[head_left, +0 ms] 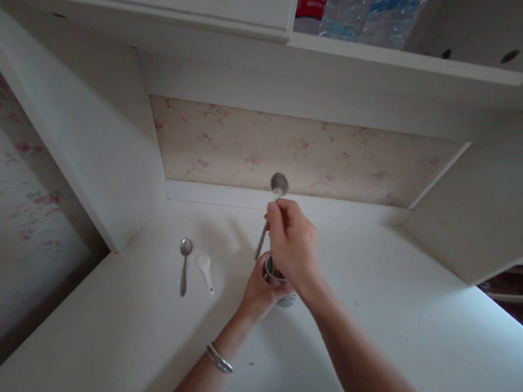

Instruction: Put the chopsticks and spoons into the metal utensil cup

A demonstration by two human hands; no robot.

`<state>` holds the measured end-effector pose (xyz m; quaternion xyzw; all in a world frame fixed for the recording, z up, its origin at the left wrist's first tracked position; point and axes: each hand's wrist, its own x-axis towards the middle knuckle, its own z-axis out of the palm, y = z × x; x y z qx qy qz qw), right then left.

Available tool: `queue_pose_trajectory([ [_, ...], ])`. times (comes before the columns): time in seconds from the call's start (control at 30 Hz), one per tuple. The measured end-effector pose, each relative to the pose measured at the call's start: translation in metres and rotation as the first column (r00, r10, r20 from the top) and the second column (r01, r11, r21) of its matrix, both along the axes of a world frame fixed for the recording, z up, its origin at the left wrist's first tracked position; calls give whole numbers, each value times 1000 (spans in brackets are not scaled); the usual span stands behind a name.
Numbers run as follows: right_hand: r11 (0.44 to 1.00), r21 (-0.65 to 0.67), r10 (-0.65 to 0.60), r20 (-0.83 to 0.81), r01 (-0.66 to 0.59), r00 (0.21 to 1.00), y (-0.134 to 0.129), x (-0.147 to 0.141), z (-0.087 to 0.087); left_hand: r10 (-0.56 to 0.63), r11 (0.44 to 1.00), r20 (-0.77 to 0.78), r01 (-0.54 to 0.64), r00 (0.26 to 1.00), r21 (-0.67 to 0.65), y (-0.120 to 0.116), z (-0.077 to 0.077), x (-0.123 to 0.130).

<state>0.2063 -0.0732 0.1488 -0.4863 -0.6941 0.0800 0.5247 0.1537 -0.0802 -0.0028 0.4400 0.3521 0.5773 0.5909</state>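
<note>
My right hand (294, 240) is closed in a pinch on a metal spoon (279, 183). The spoon's bowl points up and away, and its handle slants down past my fingers, near the far left of a cup's rim. Around that small cup (286, 299), which has a dark inside and a pale patterned side, my left hand (260, 292) is wrapped. My right hand hovers over the mouth and hides part of it. To the left, a second metal spoon (184, 266) and a white spoon (205, 272) lie on the white tabletop (112, 324).
White side panels (103, 142) bound the desk at left and right, with floral wallpaper (248, 148) behind. An overhead shelf (397, 57) holds plastic bottles (351, 9). A small dark mark (251, 364) shows on the tabletop near me.
</note>
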Motion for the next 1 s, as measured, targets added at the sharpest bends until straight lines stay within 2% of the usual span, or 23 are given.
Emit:
queue_pose_trajectory([
  [0.17, 992, -103, -98, -305, 70, 947, 24, 71, -11, -31, 998, 59, 28, 998, 48, -8, 6, 5],
  [0.27, 982, -167, -134, -320, 83, 938, 34, 92, -26, -51, 997, 56, 48, 997, 53, -10, 6, 3],
  [0.5, 952, -282, -140, -64, 116, 988, 21, 95, -61, -86, 994, 48, 83, 995, 70, -11, 7, 3],
  [0.63, 940, -295, -183, -10, 172, 983, 15, 93, -85, -69, 997, 39, 67, 997, 47, -9, 6, 6],
  [0.77, 931, -309, -201, 10, 194, 980, 12, 91, -107, -77, 996, 39, 75, 996, 52, -9, 7, 8],
  [0.87, 925, -344, -176, -7, 163, 984, 10, 90, -115, -82, 995, 19, 81, 996, 64, -10, 8, 7],
  [1.0, 899, -436, -132, -193, 35, 972, 5, 93, -122, -99, 992, -3, 99, 995, 84, -11, 8, 5],
])
